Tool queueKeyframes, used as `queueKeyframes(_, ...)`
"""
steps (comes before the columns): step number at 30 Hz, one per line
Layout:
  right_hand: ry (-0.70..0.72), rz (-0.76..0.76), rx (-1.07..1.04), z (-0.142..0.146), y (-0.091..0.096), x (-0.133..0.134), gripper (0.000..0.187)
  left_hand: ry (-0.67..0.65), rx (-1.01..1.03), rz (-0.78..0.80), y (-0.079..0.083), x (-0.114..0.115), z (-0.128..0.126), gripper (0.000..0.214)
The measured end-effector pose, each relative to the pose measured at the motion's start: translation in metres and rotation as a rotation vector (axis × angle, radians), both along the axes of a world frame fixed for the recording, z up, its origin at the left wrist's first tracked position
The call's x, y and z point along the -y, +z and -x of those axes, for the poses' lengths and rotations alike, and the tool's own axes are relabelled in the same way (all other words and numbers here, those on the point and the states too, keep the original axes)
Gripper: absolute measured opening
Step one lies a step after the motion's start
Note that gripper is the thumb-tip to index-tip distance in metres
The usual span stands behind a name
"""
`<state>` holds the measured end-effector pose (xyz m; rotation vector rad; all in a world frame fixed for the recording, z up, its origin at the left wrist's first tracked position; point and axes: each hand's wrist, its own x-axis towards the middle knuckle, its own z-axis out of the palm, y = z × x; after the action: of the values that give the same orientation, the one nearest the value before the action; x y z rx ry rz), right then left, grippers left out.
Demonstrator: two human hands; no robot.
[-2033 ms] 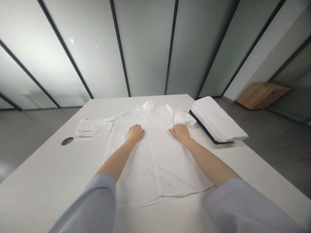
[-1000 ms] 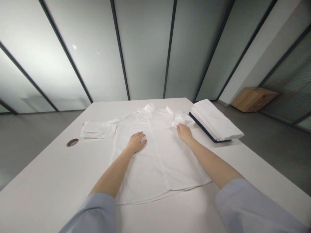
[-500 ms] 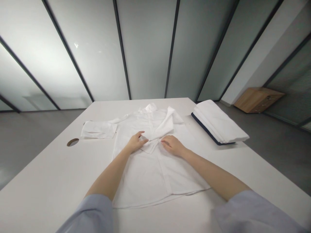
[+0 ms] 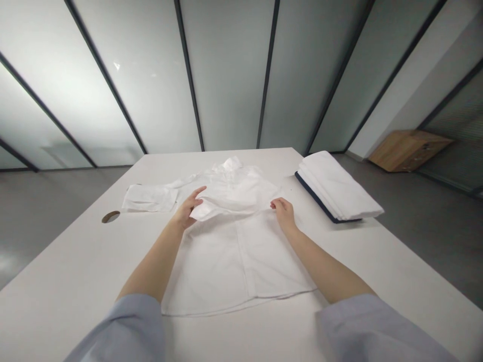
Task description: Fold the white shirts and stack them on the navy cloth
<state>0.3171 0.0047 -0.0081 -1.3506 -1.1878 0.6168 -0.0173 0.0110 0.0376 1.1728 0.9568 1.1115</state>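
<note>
A white long-sleeved shirt (image 4: 211, 266) lies spread on the table, its collar at the far end and its hem toward me. One sleeve (image 4: 230, 203) lies across the body, partly lifted. My left hand (image 4: 186, 210) grips the cuff end of this sleeve, thumb above and fingers beneath the cloth. On the right, my right hand (image 4: 285, 212) pinches the white cloth at the shirt's side; the exact part held is hard to make out. The other sleeve stretches out to the left, its cuff (image 4: 149, 199) flat on the table.
A stack of folded white cloth (image 4: 335, 186) rests on a dark blue flat item (image 4: 317, 198) at the table's right edge. A round cable hole (image 4: 110, 216) is in the white table (image 4: 86, 266) at left. Beyond are frosted glass panels and a wooden cabinet (image 4: 407, 151).
My hands have moved apart, the left one to the left and the right one to the right. The sleeve, bunched at mid-shirt before, is now drawn out crosswise between them.
</note>
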Motion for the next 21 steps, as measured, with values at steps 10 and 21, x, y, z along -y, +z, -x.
queueKeyframes(10, 0.005, 0.005, -0.030, 0.003, -0.001, 0.000, 0.021, -0.142, -0.254, 0.243, -0.002, 0.004, 0.028, 0.076)
queueKeyframes(21, 0.014, 0.022, -0.046, 0.004, 0.002, 0.001, 0.022, -0.237, -0.707, 0.266, 0.015, 0.005, 0.046, 0.080)
